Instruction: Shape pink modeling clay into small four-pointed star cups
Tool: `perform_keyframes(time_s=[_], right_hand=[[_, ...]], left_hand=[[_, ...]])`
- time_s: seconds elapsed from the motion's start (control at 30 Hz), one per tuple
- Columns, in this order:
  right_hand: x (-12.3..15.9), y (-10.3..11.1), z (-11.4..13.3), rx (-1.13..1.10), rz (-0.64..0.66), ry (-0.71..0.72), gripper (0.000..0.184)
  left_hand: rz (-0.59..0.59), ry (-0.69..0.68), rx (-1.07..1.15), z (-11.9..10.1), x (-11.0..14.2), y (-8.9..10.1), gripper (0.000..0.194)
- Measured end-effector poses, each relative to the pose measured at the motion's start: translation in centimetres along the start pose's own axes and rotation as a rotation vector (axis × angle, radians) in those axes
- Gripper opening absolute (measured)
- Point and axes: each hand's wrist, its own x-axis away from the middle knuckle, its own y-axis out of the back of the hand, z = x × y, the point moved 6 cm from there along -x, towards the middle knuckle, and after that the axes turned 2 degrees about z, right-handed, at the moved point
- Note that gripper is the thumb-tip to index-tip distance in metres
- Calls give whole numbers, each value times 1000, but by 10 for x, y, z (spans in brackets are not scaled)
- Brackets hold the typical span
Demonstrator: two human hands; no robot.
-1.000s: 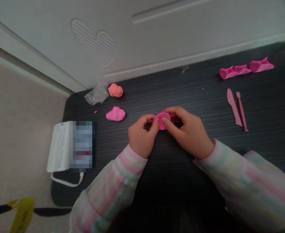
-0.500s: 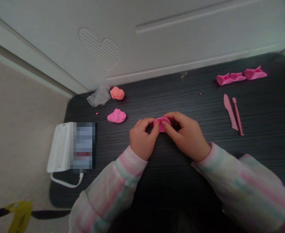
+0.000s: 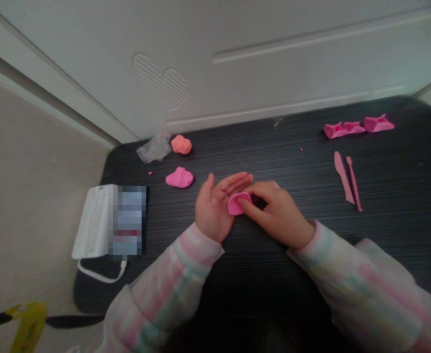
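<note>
A flat, roundish piece of pink modelling clay (image 3: 234,205) is pinched between the thumb and fingers of my right hand (image 3: 277,213). My left hand (image 3: 217,208) lies palm up with its fingers stretched out, just beside and partly behind the clay disc; whether the disc touches the palm I cannot tell. A larger lump of pink clay (image 3: 179,178) rests on the dark table to the left of my hands. Behind it sits an orange clay lump (image 3: 181,144).
Crumpled clear plastic (image 3: 155,148) lies by the orange lump. On the left are a white box-like device (image 3: 95,220), a phone (image 3: 129,220) and a white cable (image 3: 97,278). A pink clay knife (image 3: 343,175), a thin pink stick tool (image 3: 354,184) and shaped pink clay pieces (image 3: 358,127) lie on the right.
My left hand has let go of the clay disc and opened, turning palm up. My right hand keeps its pinch, and the disc now faces upward, slightly lower in view.
</note>
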Motion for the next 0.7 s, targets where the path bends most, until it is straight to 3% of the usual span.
perform_keyframes(time_s=[0.07, 0.17, 0.27, 0.33, 0.5, 0.6, 0.7], right_hand=[[0, -4, 2, 78, 24, 17, 13], [1, -2, 0, 88, -67, -27, 15], [4, 4, -2, -127, -248, -75, 34], [6, 3, -6, -378, -294, -130, 47], [3, -19, -11, -950, -109, -328, 47], [3, -25, -11, -1024, -72, -364, 43], [4, -24, -10, -942, -108, -332, 46]], left_hand=[[14, 135, 167, 6, -1, -4, 56], [11, 169, 329, 8, -2, -4, 55], [-11, 133, 422, 6, -4, -1, 52], [-24, 104, 449, 5, -5, 0, 50], [13, 41, 473, 0, -6, -3, 48], [50, 29, 477, 0, -6, -7, 47], [70, 23, 470, 2, -7, -10, 46]])
